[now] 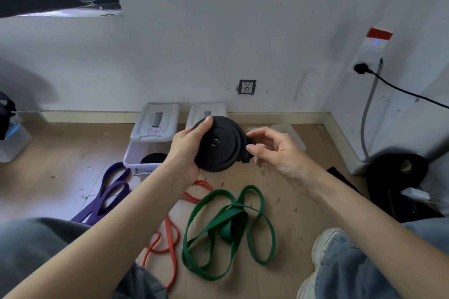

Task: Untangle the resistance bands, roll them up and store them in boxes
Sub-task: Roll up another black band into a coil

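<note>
Both hands hold our rolled black band (pixel 220 144): left hand (pixel 188 143) grips it, right hand (pixel 269 147) pinches its tail. Nearest open box (pixel 143 155) lies below-left of the roll, on our left hand's side.

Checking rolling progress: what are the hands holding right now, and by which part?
The left hand grips the rolled black band around its rim, thumb on top. The right hand pinches the roll's loose outer end at its right edge.
</note>
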Demonstrator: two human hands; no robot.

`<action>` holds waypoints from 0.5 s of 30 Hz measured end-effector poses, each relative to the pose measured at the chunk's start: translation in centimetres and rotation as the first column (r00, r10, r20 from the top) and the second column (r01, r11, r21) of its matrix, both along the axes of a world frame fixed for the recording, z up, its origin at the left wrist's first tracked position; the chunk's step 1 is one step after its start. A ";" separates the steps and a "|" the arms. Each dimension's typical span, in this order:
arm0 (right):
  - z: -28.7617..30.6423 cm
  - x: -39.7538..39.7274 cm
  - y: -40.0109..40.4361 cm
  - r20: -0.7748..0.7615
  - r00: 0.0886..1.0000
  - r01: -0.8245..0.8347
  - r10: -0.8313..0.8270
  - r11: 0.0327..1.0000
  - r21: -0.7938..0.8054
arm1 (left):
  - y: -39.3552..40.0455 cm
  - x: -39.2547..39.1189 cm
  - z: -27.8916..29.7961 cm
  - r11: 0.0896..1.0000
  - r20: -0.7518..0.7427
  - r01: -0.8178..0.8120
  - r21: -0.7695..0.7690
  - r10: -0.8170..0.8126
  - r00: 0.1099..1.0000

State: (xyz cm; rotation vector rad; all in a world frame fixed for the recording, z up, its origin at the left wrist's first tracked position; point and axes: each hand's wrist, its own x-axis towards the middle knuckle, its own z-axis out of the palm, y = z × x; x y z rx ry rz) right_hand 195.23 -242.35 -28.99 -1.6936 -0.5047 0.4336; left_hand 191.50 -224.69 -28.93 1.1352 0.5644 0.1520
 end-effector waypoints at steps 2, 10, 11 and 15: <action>0.1 0.1 -0.1 -0.027 1.000 -0.004 0.003 1.000 -0.031 | -0.3 0.1 -0.2 0.998 0.010 0.032 0.052 -0.032 0.999; 0.3 0.4 -0.4 0.187 0.979 -0.002 0.079 0.924 -0.382 | -0.5 0.5 -0.6 0.985 0.032 0.104 0.137 -0.110 0.993; 0.1 0.2 0.1 0.150 0.987 -0.010 0.062 0.945 -0.327 | -0.7 0.6 -0.8 0.989 0.037 0.074 0.127 -0.080 0.996; -1.1 0.2 1.7 -0.267 0.964 0.031 -0.005 0.995 0.093 | 0.1 1.5 -1.7 0.955 0.101 -0.098 0.280 0.072 0.992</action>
